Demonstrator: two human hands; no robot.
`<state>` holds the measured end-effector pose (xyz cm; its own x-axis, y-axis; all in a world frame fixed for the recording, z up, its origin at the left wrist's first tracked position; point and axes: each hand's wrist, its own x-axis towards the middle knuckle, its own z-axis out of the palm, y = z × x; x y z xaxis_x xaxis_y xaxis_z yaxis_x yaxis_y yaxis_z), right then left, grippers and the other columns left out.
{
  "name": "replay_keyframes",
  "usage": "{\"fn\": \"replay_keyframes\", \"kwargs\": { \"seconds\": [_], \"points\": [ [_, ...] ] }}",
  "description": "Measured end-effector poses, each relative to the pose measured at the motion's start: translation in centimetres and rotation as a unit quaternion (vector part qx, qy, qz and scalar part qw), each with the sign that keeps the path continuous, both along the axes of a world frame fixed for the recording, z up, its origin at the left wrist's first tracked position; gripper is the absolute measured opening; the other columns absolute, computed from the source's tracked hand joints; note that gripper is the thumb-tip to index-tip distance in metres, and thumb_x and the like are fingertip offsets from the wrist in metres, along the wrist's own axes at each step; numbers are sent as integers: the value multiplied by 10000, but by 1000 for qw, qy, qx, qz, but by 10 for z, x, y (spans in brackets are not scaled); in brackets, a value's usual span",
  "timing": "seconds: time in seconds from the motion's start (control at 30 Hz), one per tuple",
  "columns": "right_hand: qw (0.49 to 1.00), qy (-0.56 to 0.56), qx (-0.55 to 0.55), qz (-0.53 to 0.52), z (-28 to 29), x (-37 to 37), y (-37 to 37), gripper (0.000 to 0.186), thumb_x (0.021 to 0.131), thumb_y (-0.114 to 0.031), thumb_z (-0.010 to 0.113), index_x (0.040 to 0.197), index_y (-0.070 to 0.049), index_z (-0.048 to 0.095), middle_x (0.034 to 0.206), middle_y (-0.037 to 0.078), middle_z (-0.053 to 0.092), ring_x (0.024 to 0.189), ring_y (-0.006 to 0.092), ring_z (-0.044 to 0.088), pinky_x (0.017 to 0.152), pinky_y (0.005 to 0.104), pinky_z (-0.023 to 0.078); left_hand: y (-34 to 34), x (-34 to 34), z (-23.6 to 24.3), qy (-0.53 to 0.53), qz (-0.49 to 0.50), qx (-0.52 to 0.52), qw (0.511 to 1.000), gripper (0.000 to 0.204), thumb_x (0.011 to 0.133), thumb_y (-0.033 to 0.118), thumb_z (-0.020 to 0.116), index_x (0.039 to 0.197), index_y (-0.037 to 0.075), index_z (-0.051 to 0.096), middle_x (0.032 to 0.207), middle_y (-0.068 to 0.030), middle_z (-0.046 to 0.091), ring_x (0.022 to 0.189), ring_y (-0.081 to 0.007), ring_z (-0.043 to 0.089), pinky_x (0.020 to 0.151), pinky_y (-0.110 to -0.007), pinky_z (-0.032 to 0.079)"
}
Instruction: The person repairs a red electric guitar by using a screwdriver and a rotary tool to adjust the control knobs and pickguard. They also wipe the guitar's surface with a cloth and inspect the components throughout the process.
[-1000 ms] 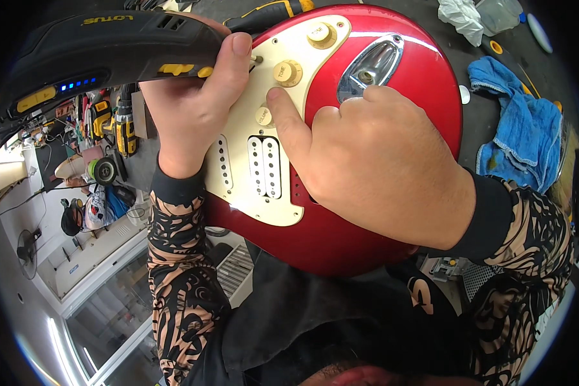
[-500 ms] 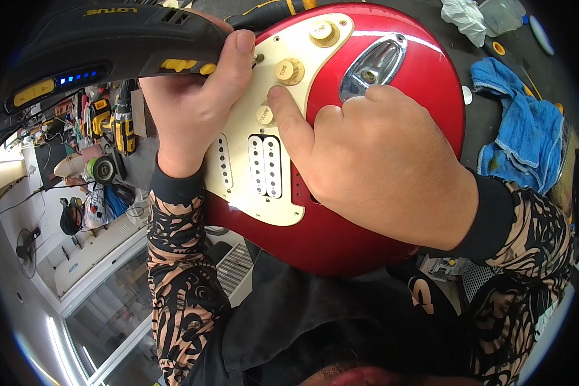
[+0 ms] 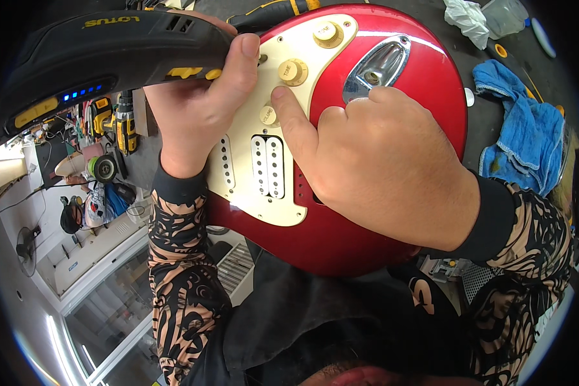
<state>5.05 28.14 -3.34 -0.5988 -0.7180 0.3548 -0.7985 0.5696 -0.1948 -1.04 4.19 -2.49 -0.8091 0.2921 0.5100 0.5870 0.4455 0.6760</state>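
A red electric guitar body lies in front of me with a cream pickguard, gold-topped knobs, a white double-row pickup and a chrome jack plate. My left hand is wrapped round a black and yellow cordless screwdriver with blue lights. Its front end is beside the pickguard's far left edge, mostly hidden by my thumb. My right hand stretches its index finger onto the pickguard between two knobs. The other fingers curl under, largely hidden, and nothing shows in them.
A blue cloth lies right of the guitar, with crumpled white tissue and a clear plastic container behind it. A yellow and black drill stands at left. Another black and yellow tool lies beyond the guitar.
The guitar, screwdriver and my left hand have shifted very slightly to the right in the picture. My right index finger keeps its place on the pickguard.
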Motion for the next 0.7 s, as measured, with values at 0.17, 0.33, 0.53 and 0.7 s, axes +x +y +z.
{"fn": "replay_keyframes", "kwargs": {
  "seconds": [0.17, 0.33, 0.53, 0.7],
  "points": [
    [1000, 8, 5, 4, 0, 0, 1, 480, 894, -112, 703, 1349, 31, 755, 658, 14, 580, 597, 173, 617, 589, 329, 491, 0, 1, 0, -10, 4, -1, 1000, 147, 980, 83, 844, 999, 0, 724, 987, -45, 728, 790, -85, 619, 742, -256, 496],
    [1000, 9, 3, -1, -1, 0, 0, 480, 892, -117, 703, 1346, 28, 758, 654, 11, 573, 595, 168, 617, 586, 330, 494, 1, 1, 0, -13, 4, 2, 1000, 136, 982, 76, 838, 1003, -1, 728, 991, -48, 735, 792, -83, 620, 741, -255, 496],
    [1000, 22, 4, -4, -3, 0, -1, 489, 884, -124, 705, 1348, 22, 760, 636, 3, 560, 587, 161, 621, 585, 333, 493, 1, 1, 0, -18, 4, 7, 1000, 146, 982, 81, 842, 997, -5, 725, 966, -40, 735, 769, -78, 618, 730, -248, 493],
    [1000, 22, 5, -3, -3, 0, -1, 492, 883, -122, 706, 1350, 22, 759, 635, 3, 558, 583, 160, 617, 580, 330, 491, -1, -2, -1, 10, -11, -13, 1000, 164, 996, 99, 832, 1012, -5, 707, 944, -46, 727, 729, -79, 610, 675, -252, 493]
  ]
}}
